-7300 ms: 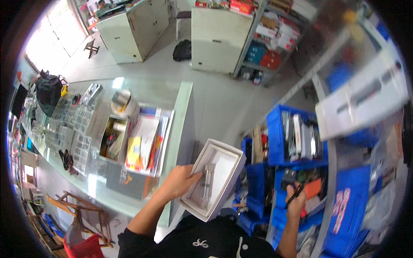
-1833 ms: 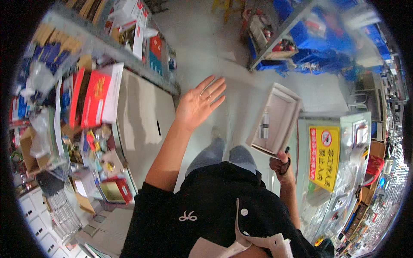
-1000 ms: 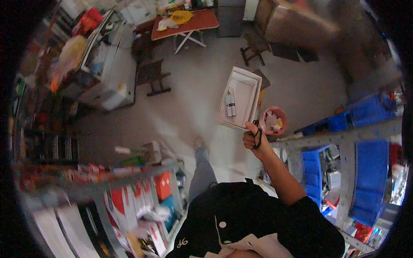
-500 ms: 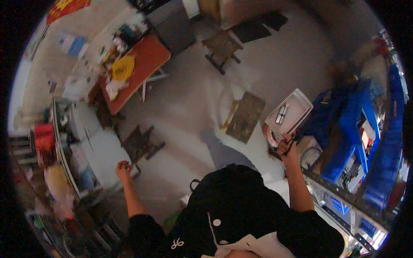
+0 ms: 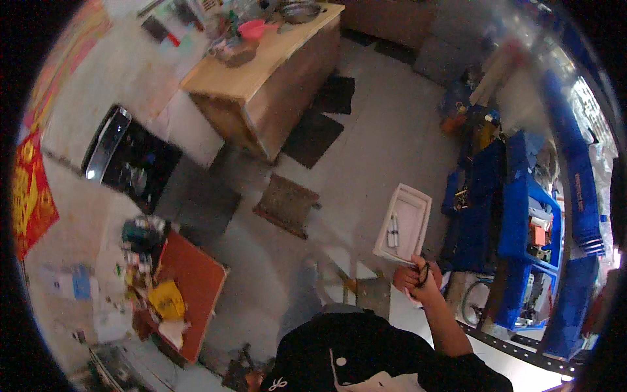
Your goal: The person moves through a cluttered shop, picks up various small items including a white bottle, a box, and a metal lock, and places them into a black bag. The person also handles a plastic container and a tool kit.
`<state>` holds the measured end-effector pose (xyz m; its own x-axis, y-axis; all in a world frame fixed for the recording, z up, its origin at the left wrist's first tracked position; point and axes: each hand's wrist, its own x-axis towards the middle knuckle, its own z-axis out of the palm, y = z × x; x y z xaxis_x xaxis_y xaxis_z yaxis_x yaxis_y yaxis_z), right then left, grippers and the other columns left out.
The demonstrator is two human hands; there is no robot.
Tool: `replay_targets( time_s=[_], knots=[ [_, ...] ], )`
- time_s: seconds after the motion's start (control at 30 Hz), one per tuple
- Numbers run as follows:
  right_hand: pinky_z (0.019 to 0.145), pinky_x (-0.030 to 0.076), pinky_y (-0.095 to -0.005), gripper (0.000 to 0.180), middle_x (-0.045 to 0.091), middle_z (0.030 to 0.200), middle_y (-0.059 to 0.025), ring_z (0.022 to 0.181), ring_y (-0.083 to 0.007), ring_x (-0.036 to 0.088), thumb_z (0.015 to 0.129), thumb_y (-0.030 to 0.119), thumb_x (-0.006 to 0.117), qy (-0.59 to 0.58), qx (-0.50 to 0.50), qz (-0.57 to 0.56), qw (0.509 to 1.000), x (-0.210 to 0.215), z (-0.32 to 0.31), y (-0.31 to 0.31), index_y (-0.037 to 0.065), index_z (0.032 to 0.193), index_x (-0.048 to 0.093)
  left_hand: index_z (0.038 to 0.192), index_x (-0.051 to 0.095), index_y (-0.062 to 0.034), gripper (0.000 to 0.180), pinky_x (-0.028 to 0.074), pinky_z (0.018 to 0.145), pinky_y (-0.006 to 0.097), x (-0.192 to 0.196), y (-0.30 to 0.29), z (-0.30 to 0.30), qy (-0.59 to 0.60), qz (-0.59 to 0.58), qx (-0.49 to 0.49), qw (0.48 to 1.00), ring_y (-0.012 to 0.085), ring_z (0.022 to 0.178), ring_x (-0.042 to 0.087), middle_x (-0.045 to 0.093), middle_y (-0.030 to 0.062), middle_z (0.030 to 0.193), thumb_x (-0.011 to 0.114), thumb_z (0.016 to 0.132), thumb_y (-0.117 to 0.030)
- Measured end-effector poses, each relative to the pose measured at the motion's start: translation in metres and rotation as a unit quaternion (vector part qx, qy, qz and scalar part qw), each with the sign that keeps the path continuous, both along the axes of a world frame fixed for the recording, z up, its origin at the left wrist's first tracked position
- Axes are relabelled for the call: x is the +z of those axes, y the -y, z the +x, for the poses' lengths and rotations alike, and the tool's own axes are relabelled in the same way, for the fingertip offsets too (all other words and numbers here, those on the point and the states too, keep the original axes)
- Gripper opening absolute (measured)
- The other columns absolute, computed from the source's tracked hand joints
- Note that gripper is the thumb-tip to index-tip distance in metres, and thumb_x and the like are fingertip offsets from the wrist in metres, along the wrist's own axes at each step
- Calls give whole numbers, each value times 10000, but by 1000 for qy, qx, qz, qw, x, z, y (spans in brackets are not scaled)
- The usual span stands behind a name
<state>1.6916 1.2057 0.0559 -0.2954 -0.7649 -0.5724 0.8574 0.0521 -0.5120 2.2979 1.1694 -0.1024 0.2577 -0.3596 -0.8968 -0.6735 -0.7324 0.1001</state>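
Observation:
My right hand (image 5: 417,276) is closed on the near end of a shallow white box (image 5: 423,230), held out ahead on the right. A dark cord or band crosses this hand near the wrist. Inside the box, along its left side, lie slim white-and-dark sticks (image 5: 392,232), perhaps markers; they are too small to name surely. Of my left hand (image 5: 255,380) only a small part shows at the lower edge, beside my black top, and its fingers cannot be made out.
Blue storage bins (image 5: 530,222) fill the shelving on the right. On the left stand a red-brown table (image 5: 208,281) with a yellow bag (image 5: 167,299) and a grey cabinet (image 5: 196,199). A wooden counter (image 5: 268,68) is farther ahead. Low stools (image 5: 287,204) and dark mats (image 5: 313,138) lie about the floor.
The view has shifted forward and turned, bringing the wooden counter in and the red-brown table nearer. The box stays in my right hand. My left hand has dropped to the lower edge.

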Motion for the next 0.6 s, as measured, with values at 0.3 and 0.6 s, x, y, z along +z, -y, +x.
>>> replay_targets(
  time_s=[0.3,0.6],
  knots=[
    [379,248,-242,277,379,525,22,404,-98,318,846,368,581,-12,-238,139,961,32,-42,111,97,897,557,817,644,-15,129,486,555,350,33,517,-287,-52,-312,-369,874,248,638,628,637,154,871,539,793,-87],
    [356,208,-265,226,209,441,54,361,-101,239,861,306,565,25,-341,204,917,-26,-318,278,84,904,567,921,610,-14,228,482,632,396,20,713,-669,-207,-173,-514,814,227,704,556,595,113,872,602,803,-209]
  ],
)
